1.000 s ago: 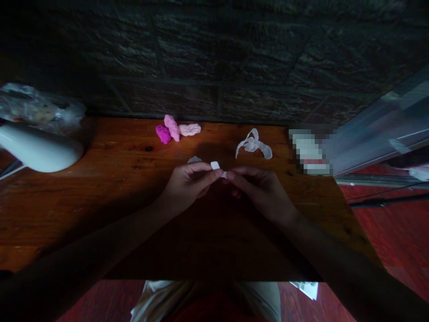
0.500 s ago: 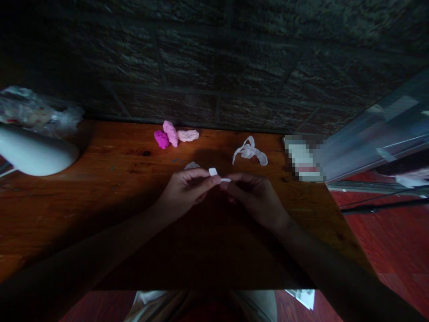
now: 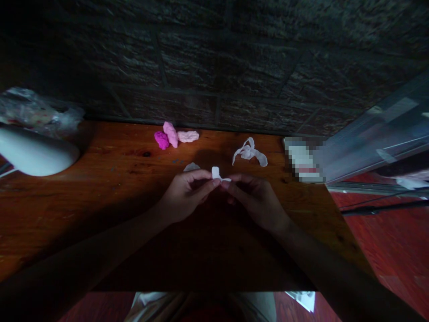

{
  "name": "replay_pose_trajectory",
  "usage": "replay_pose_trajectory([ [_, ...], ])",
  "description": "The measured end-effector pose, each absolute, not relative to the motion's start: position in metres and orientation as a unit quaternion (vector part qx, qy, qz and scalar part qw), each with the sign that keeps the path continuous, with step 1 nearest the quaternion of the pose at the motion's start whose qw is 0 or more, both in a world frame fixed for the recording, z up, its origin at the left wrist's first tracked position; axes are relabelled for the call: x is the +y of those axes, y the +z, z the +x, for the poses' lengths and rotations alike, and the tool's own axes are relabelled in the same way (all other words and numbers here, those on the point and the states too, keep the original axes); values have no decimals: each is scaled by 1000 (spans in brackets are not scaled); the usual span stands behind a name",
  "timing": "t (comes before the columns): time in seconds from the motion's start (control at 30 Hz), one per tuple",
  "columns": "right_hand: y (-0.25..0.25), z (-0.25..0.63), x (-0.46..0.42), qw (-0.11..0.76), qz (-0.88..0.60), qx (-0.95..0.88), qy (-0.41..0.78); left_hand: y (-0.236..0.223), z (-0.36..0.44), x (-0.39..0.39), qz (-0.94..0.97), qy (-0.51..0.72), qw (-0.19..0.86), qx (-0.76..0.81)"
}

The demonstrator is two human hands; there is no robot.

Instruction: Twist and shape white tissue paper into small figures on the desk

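Note:
Between my two hands is a small white piece of soft modelling clay [image 3: 215, 172], with a squarish flap standing up and a thin strip running to the right. My left hand [image 3: 183, 193] pinches it between thumb and index finger. On its other end, my right hand [image 3: 257, 197] is closed in a pinch too, fingertips almost touching the left ones. Just behind the left fingers lies a flat whitish piece [image 3: 191, 167], partly covered by the hand. Thin curled white strips [image 3: 248, 152] rest on the table beyond the right hand.
Pink and magenta clay lumps [image 3: 170, 134] lie near the dark stone wall [image 3: 187, 62]. A white rounded object [image 3: 43, 154] and a crumpled clear plastic bag [image 3: 40, 112] occupy the left of the wooden table [image 3: 110, 188]. A blurred-out pale object [image 3: 303, 158] sits at the right.
The view has tilted slightly, so the table appears lower. Within my fingers the white piece has shifted, its flap now more upright; both hands keep their pinch.

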State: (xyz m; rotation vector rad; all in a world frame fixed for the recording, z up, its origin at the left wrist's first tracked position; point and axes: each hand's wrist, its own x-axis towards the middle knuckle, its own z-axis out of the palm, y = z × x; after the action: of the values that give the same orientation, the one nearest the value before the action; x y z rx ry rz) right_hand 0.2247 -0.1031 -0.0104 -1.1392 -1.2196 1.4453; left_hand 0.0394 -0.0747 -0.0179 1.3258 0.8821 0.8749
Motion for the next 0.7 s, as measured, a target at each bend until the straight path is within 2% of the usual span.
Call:
replay_pose_trajectory([
  [0.7,-8,226,-104,436,-469,-504,579,-19,38,-73,547,433,595,400],
])
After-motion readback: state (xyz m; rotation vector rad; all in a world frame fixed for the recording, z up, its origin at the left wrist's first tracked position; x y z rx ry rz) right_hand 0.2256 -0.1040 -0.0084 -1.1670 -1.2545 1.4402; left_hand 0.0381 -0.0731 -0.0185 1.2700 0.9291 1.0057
